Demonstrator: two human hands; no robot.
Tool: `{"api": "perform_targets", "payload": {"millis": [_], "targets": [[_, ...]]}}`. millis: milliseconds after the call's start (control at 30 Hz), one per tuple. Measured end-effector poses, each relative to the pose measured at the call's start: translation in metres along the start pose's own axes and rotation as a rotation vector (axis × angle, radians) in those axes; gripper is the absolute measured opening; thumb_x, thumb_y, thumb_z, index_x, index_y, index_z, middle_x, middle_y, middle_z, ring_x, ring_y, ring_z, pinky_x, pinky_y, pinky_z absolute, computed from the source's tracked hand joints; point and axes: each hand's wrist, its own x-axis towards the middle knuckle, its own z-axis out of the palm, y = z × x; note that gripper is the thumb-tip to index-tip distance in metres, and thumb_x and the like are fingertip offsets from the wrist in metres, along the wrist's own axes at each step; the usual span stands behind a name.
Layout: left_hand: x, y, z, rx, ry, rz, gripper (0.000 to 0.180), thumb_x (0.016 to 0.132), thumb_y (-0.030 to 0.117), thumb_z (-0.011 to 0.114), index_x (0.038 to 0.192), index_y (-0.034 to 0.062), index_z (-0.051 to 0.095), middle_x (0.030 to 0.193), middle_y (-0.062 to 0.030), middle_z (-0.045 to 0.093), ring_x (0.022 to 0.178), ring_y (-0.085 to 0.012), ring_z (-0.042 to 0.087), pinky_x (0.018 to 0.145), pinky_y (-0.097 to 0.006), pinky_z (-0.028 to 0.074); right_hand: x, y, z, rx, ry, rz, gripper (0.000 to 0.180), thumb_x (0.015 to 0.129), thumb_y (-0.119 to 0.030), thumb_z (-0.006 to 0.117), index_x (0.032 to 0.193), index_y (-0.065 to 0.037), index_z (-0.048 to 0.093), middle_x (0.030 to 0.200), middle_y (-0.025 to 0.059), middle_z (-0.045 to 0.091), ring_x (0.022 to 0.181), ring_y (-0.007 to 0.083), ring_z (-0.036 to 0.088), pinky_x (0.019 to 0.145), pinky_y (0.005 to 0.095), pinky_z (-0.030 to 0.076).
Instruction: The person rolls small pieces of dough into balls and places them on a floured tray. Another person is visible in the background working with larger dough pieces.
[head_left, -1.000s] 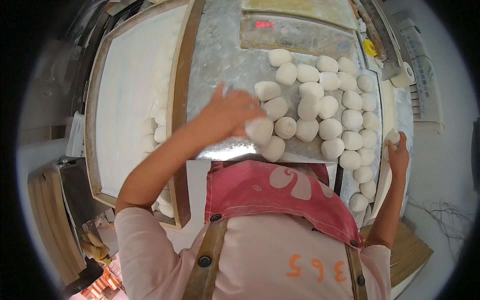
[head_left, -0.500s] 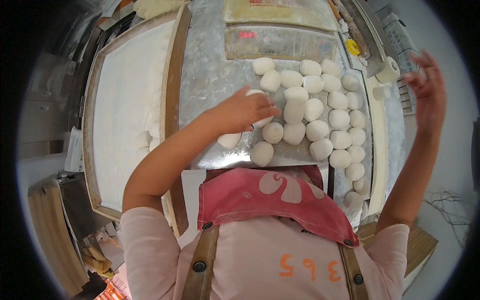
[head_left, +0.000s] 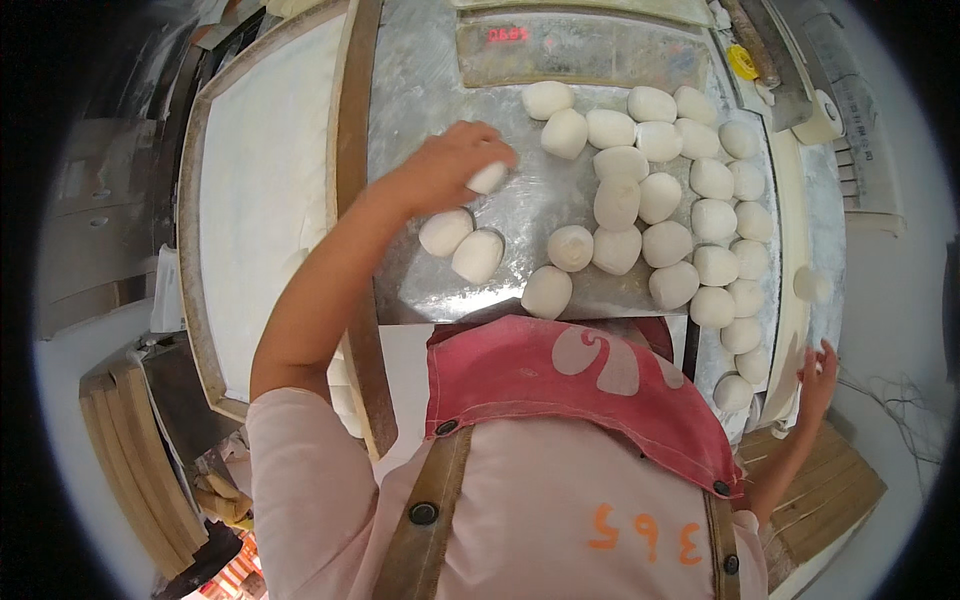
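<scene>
Curled over a white dough ball (head_left: 488, 178), my left hand (head_left: 455, 168) rests on the floured metal worktop (head_left: 420, 110), and part of the ball shows below its fingers. Two more dough balls, one of them the near ball (head_left: 478, 256), lie side by side close to the wrist. To the right spreads a loose group of several round white dough balls (head_left: 660, 197), and some touch one another. My right hand (head_left: 818, 375) hangs past the right edge of the worktop with its fingers apart and nothing in them.
A wooden-framed tray (head_left: 265, 190) with a white floured lining stands along the left. At the far side sits a flat panel with a red lit display (head_left: 580, 48). A white roll (head_left: 820, 118) and a rail (head_left: 790, 230) border the right. Stacked boards (head_left: 140, 460) stand lower left.
My left hand has drawn a dough ball to the left, away from the group, and two balls now lie together beside it. My right hand has dropped from high on the right to low.
</scene>
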Motion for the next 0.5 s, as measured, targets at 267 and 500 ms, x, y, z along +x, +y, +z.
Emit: {"api": "perform_targets", "payload": {"millis": [267,500], "targets": [[-0.078,0.001,-0.010,0.226,-0.139,-0.199,0.062,0.066,0.003,0.079,0.122,0.0229,0.059,0.128,-0.0058,0.055,0.124,-0.0291,0.050,0.097,-0.047,0.044,-0.013,-0.007,0.016,-0.266,0.036,-0.113,0.060,0.091,-0.026,0.071,0.141,-0.006,0.045,0.103,0.0141,0.066,0.079,0.0236,0.066,0.071,0.0332,0.052],[-0.075,0.017,-0.017,0.313,-0.158,-0.145,0.093,0.064,0.017,0.086,0.144,0.0341,0.044,0.131,-0.0048,0.055,0.125,-0.0246,0.051,0.102,-0.058,0.039,0.015,-0.028,0.033,-0.589,0.095,-0.270,0.041,0.088,-0.030,0.072,0.117,-0.002,0.065,0.105,0.0222,0.069,0.101,0.0353,0.065,0.090,0.0399,0.049]]}}
